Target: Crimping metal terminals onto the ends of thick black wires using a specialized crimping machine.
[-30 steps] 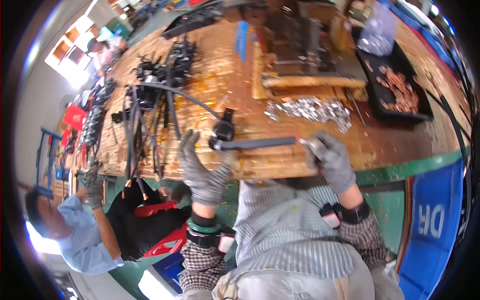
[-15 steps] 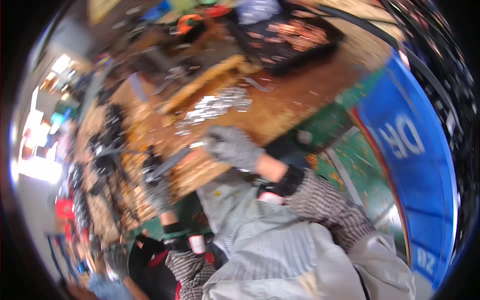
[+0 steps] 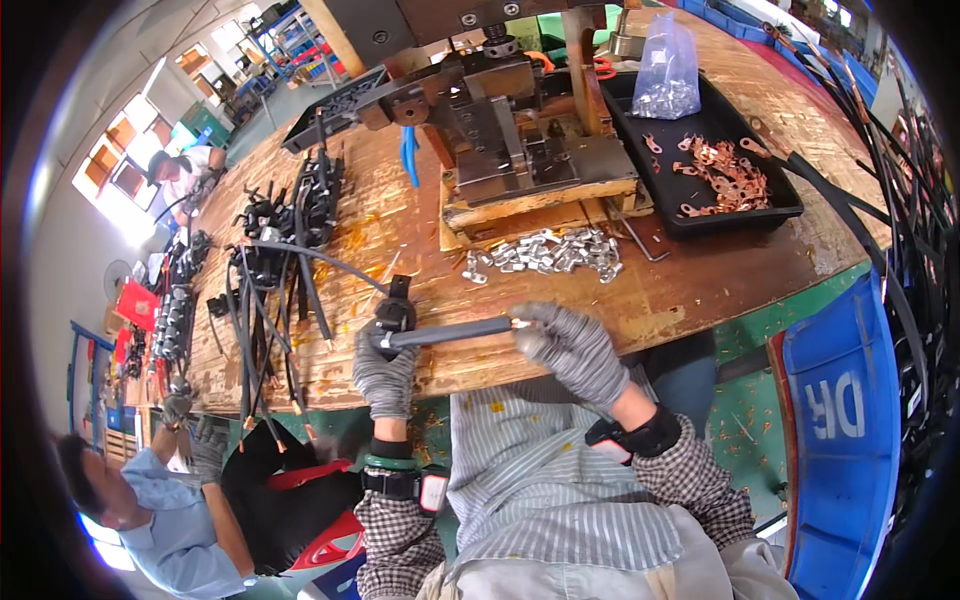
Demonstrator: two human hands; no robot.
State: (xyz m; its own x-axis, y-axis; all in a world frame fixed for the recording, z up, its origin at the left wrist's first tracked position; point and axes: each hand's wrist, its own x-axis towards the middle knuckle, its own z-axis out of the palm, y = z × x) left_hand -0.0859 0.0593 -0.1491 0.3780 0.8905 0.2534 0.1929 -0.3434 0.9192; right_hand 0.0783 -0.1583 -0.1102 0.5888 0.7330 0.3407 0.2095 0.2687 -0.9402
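A short, thick black cable [image 3: 455,331] lies level in front of me, just above the bench's near edge. My left hand [image 3: 385,378], in a grey knit glove, is closed round its left end, beside a black plastic connector [image 3: 397,307]. At the other end, my gloved right hand [image 3: 578,358] pinches near the tip, where a bit of copper colour shows; the fingers partly hide it. Beyond the hands, a heap of silver cable lugs [image 3: 555,252] lies before a dark metal press [image 3: 500,140] on a yellow base.
A black tray [image 3: 765,222] at right holds copper lugs [image 3: 722,178] and a plastic bag [image 3: 668,75]. Black cables with connectors [image 3: 280,235] lie at left, some overhanging the edge. A blue bin [image 3: 845,430] stands at right. A co-worker [image 3: 160,500] sits at lower left.
My view has turned and steadied, with the bench now level. The cable has come from a slant to nearly level, and my right hand is at its right end.
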